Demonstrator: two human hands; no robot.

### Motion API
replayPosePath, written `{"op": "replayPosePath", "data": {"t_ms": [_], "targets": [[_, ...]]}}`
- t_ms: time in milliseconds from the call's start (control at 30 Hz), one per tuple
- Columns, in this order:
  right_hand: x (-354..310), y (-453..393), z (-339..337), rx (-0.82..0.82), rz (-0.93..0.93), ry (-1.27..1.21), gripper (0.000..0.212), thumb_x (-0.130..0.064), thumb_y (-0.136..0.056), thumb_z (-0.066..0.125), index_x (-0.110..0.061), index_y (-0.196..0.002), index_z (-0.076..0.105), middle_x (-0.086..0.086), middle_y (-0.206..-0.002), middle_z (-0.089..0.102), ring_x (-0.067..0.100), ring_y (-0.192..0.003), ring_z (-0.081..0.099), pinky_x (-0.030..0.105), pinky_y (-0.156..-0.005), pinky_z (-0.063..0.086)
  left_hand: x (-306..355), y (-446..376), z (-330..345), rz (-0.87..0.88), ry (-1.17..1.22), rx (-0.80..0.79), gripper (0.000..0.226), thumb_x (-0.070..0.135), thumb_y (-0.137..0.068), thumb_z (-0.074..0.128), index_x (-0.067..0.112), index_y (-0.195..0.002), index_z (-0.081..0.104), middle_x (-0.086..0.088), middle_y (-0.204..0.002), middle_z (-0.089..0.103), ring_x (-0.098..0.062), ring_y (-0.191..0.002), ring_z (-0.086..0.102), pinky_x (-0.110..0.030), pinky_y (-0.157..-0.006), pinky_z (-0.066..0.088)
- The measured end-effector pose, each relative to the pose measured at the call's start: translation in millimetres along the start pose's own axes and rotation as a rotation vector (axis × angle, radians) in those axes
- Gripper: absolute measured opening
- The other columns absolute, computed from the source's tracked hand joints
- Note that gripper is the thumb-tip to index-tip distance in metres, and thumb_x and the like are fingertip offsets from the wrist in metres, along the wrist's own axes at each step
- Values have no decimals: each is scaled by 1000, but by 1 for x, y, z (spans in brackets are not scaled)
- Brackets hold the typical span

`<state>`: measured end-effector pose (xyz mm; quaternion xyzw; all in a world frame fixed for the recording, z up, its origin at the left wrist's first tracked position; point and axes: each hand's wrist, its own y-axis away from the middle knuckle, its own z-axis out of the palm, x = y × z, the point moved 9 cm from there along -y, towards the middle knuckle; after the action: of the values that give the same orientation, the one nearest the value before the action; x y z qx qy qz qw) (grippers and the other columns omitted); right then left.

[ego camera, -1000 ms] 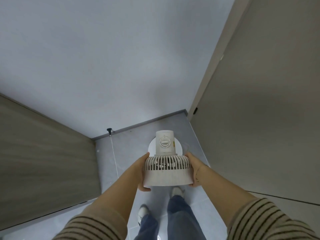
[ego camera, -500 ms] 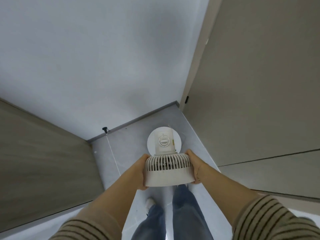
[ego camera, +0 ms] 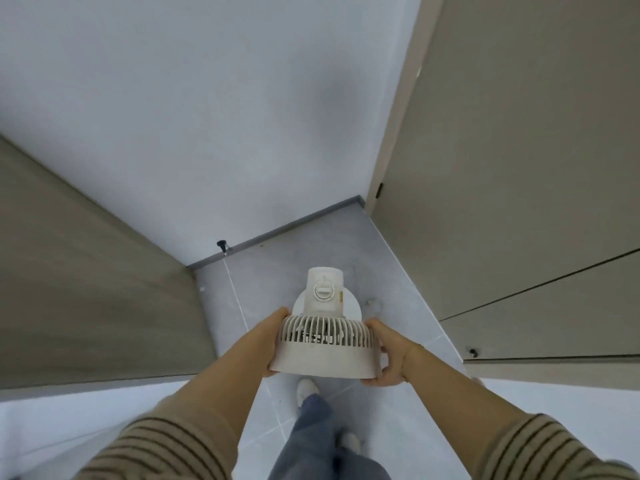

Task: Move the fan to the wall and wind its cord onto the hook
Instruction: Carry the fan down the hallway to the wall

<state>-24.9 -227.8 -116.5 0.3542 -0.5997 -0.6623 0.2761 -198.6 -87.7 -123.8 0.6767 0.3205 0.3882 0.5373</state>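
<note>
I look down on a white fan [ego camera: 325, 344] with a slatted round head, a dial on its neck and a round base below. My left hand [ego camera: 275, 341] grips the left side of the fan head. My right hand [ego camera: 388, 355] grips the right side, fingers curled under the rim. The fan hangs above the grey floor, held between both hands. Ahead stands the white wall [ego camera: 207, 116]. I see no cord and no hook.
A black door stopper [ego camera: 221, 245] sits at the grey skirting on the left. A wood-tone panel [ego camera: 86, 289] flanks the left, a beige door and cabinet [ego camera: 519, 168] the right. My feet [ego camera: 306, 389] stand on the grey tiled floor [ego camera: 294, 265] in this narrow passage.
I have stepped forward with the fan held in both hands; the wall and skirting now appear closer and the right cabinet has slid further into view.
</note>
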Motion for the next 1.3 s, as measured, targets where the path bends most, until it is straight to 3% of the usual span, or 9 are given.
{"op": "replayPosePath", "data": {"t_ms": [133, 267, 333, 433, 667, 800, 1033, 1167, 1300], "targets": [[16, -8, -7, 25, -25, 262, 60, -51, -79, 62, -15, -124, 47, 10, -130, 41, 37, -129, 37, 57, -104, 32, -10, -1, -15, 79, -74, 73, 23, 36, -73, 57, 14, -67, 55, -6, -63, 60, -22, -59, 57, -21, -56, 46], [10, -14, -16, 117, -184, 188, 58, -34, -91, 55, -4, -138, 41, 13, -120, 53, 29, -118, 46, 42, -104, 34, -17, -22, -40, 121, -160, 143, 37, 47, -63, 57, 12, -78, 60, -8, -70, 61, -23, -61, 55, -25, -58, 42], [1, -20, -17, 149, -268, 162, 48, -25, -94, 53, 2, -133, 47, 10, -95, 54, 24, -92, 49, 37, -91, 39, -30, -61, -58, 158, -234, 179, 70, 56, -47, 61, 8, -97, 68, -9, -78, 67, -25, -68, 62, -31, -64, 47], [-7, -34, -5, 100, -273, 110, 45, -35, -91, 56, -2, -122, 49, 13, -106, 49, 23, -83, 47, 37, -81, 45, -47, -98, -79, 221, -290, 236, 89, 60, -41, 67, 7, -112, 64, -13, -106, 69, -29, -93, 66, -40, -88, 54], [31, -57, 35, -8, 37, 184, 63, -48, -74, 73, -10, -113, 41, 16, -95, 51, 38, -99, 54, 49, -86, 48, -40, -30, -65, 337, -603, 282, 103, 61, -52, 63, 21, -142, 36, -10, -143, 42, -31, -127, 47, -43, -106, 41], [64, -62, 35, 20, 119, 164, 44, -40, -77, 71, -3, -80, 48, 15, -84, 55, 31, -82, 58, 45, -91, 48, -38, -23, -59, 389, -791, 324, 103, 66, -54, 59, 24, -144, 33, -8, -147, 35, -33, -131, 41, -46, -108, 37], [98, -75, 26, 3, 154, 89, 41, -38, -74, 72, -4, -92, 58, 14, -84, 62, 30, -76, 61, 41, -77, 54, -53, -13, -53, 368, -845, 406, 101, 66, -66, 65, 23, -147, 22, -8, -152, 24, -34, -136, 34, -49, -108, 35], [116, -75, 33, 16, 106, 96, 38, -40, -67, 73, -9, -85, 62, 12, -84, 65, 29, -80, 62, 41, -96, 50, -82, -16, -64, 209, -835, 342, 125, 71, -55, 71, 26, -150, 3, -16, -154, 22, -38, -140, 27, -52, -112, 29], [128, -64, 46, 8, 55, 32, 27, -34, -79, 66, -8, -71, 59, 13, -73, 61, 29, -67, 58, 39, -75, 52, -99, -6, -74, 209, -878, 382, 107, 66, -62, 69, 20, -145, 20, -19, -145, 30, -39, -133, 36, -49, -108, 36]]}}
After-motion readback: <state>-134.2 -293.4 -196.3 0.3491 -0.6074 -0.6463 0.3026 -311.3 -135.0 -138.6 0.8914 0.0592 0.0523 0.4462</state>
